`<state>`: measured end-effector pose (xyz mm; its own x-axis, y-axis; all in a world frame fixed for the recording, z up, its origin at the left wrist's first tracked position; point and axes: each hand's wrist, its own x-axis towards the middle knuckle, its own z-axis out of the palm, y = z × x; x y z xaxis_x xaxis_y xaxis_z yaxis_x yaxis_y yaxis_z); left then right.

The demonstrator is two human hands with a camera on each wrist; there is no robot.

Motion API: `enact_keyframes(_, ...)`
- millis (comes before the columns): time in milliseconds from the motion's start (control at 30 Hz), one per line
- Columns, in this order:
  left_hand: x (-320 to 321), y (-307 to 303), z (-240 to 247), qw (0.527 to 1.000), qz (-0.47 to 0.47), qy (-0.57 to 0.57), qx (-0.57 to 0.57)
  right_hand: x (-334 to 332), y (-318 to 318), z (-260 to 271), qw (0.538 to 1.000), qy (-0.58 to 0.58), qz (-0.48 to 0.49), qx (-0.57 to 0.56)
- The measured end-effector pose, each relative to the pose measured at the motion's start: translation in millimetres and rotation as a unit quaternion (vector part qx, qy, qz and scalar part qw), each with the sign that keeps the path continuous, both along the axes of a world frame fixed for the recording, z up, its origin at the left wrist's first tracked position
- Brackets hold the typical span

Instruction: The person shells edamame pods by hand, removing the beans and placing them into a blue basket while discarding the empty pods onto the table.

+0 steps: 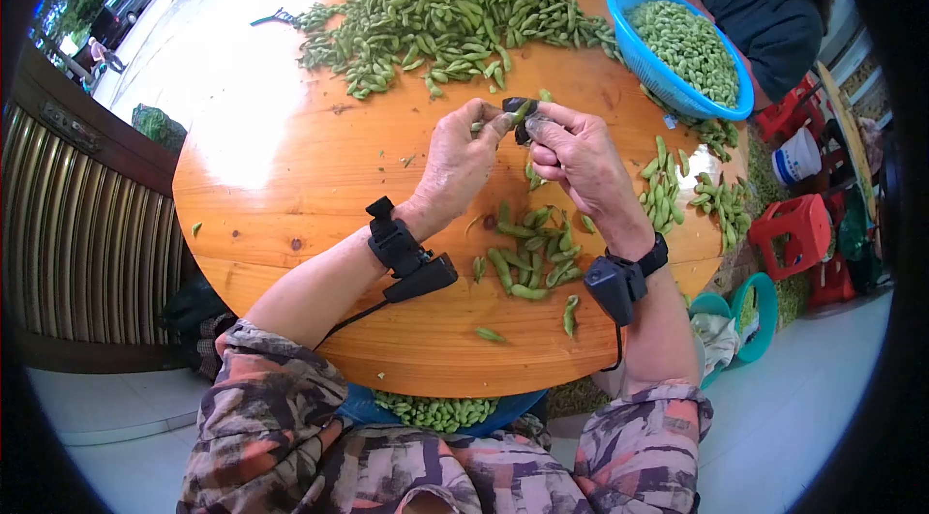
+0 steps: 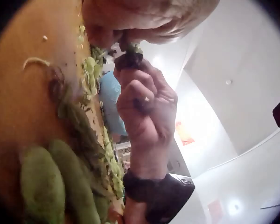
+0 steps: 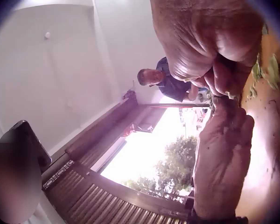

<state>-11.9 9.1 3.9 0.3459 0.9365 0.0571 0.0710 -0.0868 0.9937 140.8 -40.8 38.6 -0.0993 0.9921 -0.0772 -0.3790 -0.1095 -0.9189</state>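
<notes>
Over the middle of the wooden table point(image 1: 252, 253), the left hand point(image 1: 460, 156) and right hand point(image 1: 585, 156) meet at their fingertips. Between them is a green soybean pod point(image 1: 523, 111), pinched by thumb and fingers from both sides. Dark coverings point(image 1: 519, 105) wrap fingertips of the right hand. In the left wrist view the right hand point(image 2: 147, 100) has its fingers curled in, and the pod is mostly hidden. The right wrist view has the left hand point(image 3: 224, 154) reaching up to the right fingers. Below the hands lies a small group of loose pods point(image 1: 532, 253).
A large heap of soybean pods point(image 1: 445, 6) covers the table's far side. At the back right stands a blue basket point(image 1: 624, 40) of shelled beans, near another seated person point(image 1: 774, 20). More pods point(image 1: 663, 190) lie at right. A blue basin point(image 1: 523, 405) with beans sits below the near edge.
</notes>
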Motion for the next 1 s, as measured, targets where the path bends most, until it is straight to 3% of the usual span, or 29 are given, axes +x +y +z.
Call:
enact_keyframes(100, -1.6, -2.5, 1.8, 0.998, -0.015, -0.044, -0.054, 1.8, 0.1, -2.7, 1.000, -0.015, -0.002, 0.003)
enact_keyframes(167, -4.5, -4.6, 8.3, 0.944, -0.065, -0.210, -0.246, 3.4, 1.0, -3.6, 1.000, -0.016, 0.004, 0.007)
enact_keyframes(200, -6.0, -2.7, 4.5, 0.944, -0.065, -0.210, -0.247, 4.0, 0.9, -2.8, 1.000, -0.013, 0.012, 0.005)
enact_keyframes(267, -7.9, 2.1, -5.7, 0.895, -0.115, -0.292, -0.318, 6.0, 1.6, -3.1, 1.000, -0.010, 0.021, 0.001)
enact_keyframes(367, -8.1, -8.1, 8.7, 0.881, -0.100, -0.306, -0.347, 6.7, 2.7, -5.4, 0.999, 0.029, 0.046, 0.001)
enact_keyframes(500, -5.8, -8.3, 5.2, 0.878, -0.092, -0.313, -0.350, 1.0, 2.3, -5.6, 1.000, -0.014, 0.018, 0.018)
enact_keyframes(600, -9.2, -2.4, 8.8, 0.901, -0.111, -0.274, -0.319, 0.2, 2.3, -7.8, 0.998, -0.055, -0.013, 0.026)
enact_keyframes(667, -17.0, 4.5, 14.1, 0.951, -0.160, -0.153, -0.213, 1.5, 2.1, -6.7, 0.997, -0.074, -0.024, 0.025)
enact_keyframes(933, -19.9, 15.4, 20.5, 0.953, -0.221, -0.102, -0.179, 3.1, 1.7, -5.3, 0.993, -0.116, -0.020, -0.009)
enact_keyframes(1000, -18.3, 14.6, 21.4, 0.980, -0.165, 0.042, -0.106, -3.3, -1.3, -3.7, 0.992, -0.127, -0.016, -0.015)
